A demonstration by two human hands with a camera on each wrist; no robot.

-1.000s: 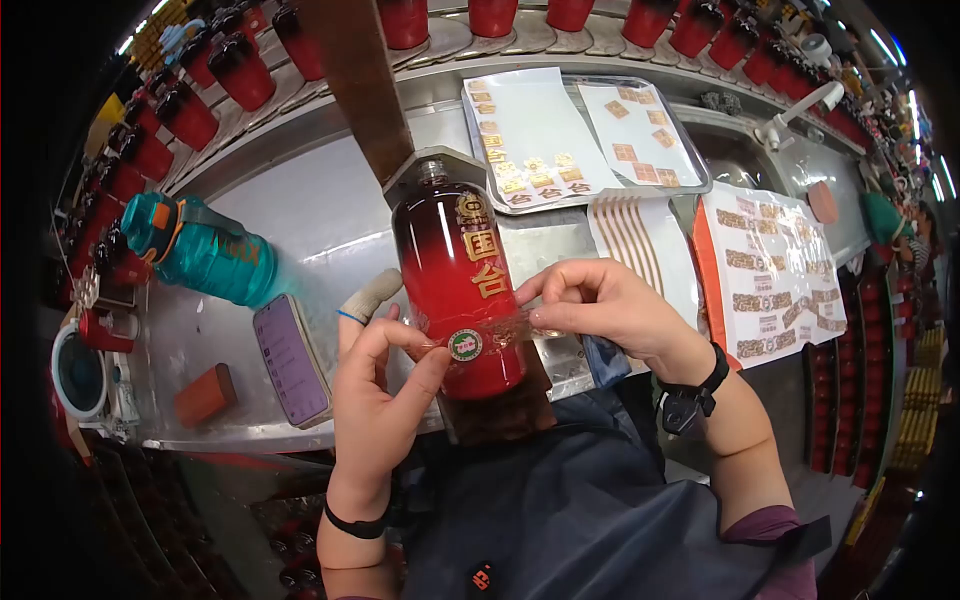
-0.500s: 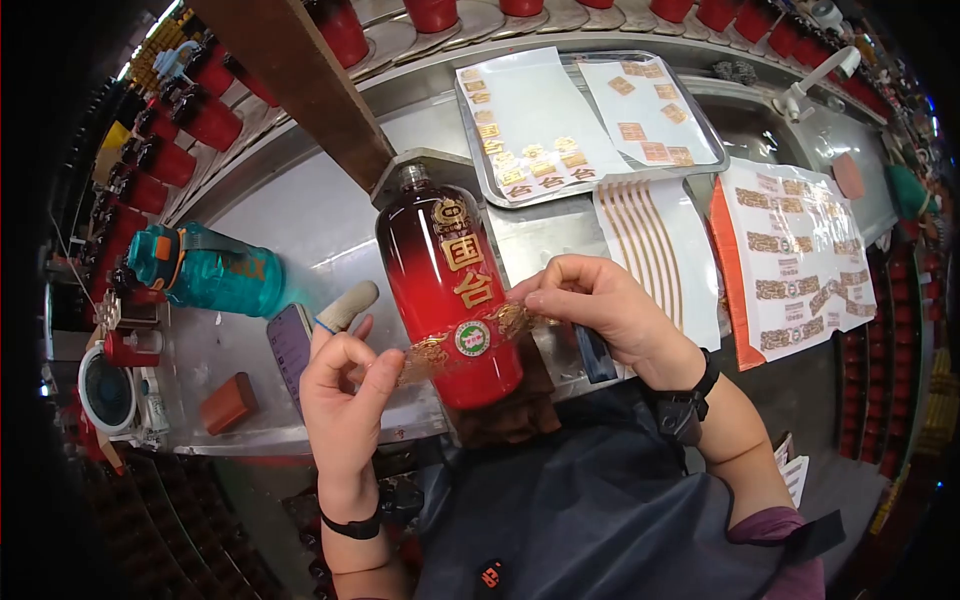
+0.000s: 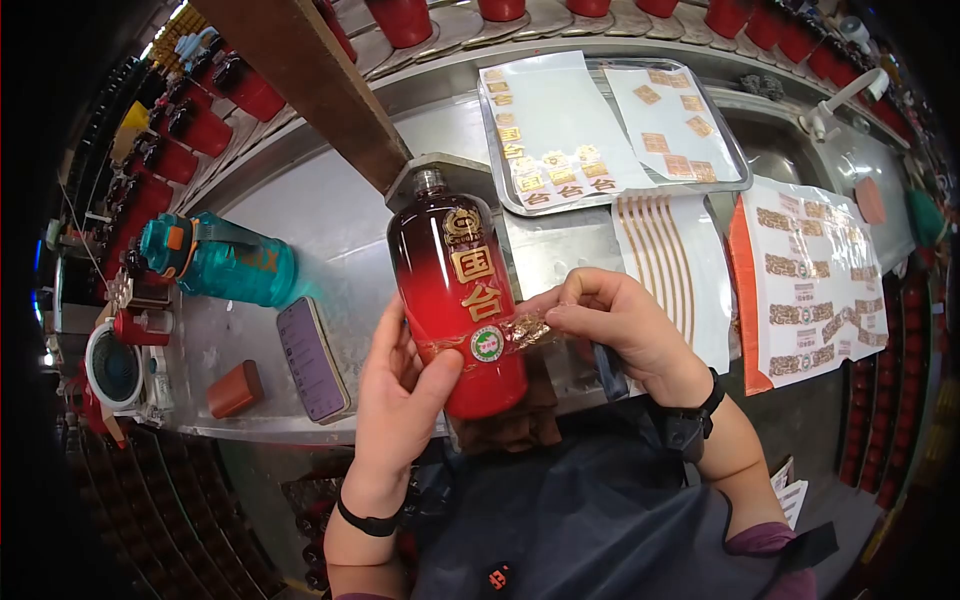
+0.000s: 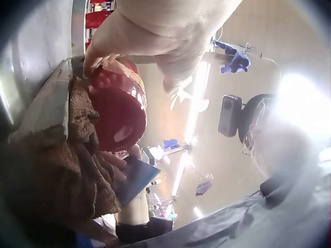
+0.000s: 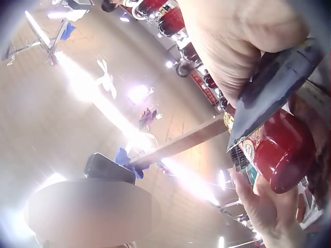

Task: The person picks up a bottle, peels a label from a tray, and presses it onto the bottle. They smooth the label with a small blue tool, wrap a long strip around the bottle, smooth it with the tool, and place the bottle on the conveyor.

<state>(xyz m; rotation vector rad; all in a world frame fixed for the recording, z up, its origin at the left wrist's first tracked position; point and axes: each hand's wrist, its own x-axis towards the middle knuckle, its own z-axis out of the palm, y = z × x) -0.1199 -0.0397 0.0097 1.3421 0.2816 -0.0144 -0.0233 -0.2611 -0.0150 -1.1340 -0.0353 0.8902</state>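
Observation:
A red bottle with a dark top (image 3: 450, 270) lies neck away on a brown cloth (image 3: 510, 425), gold characters down its front. Across its lower part runs a clear, gold-patterned band with a round green-and-white emblem (image 3: 487, 343). The left hand (image 3: 400, 400) grips the bottle's left side, thumb on the band's left end. The right hand (image 3: 635, 335) pinches the band's right end, off the bottle's surface. A dark flat blade (image 5: 274, 93) is tucked under the right hand, also visible in the left wrist view (image 4: 135, 181).
A metal tray (image 3: 740, 165) with decal sheets stands behind. To the right are a striped sheet (image 3: 705, 300) and a patterned sheet on orange backing (image 3: 750, 310). Left are a teal bottle (image 3: 240, 270), a phone (image 3: 312, 360) and a red-brown block (image 3: 234, 390). A brown post (image 3: 310, 80) rises behind.
The left hand has moved from holding the band's left end beside the bottle to gripping the bottle's side, and that end now lies against the bottle. The right hand still pinches the other end.

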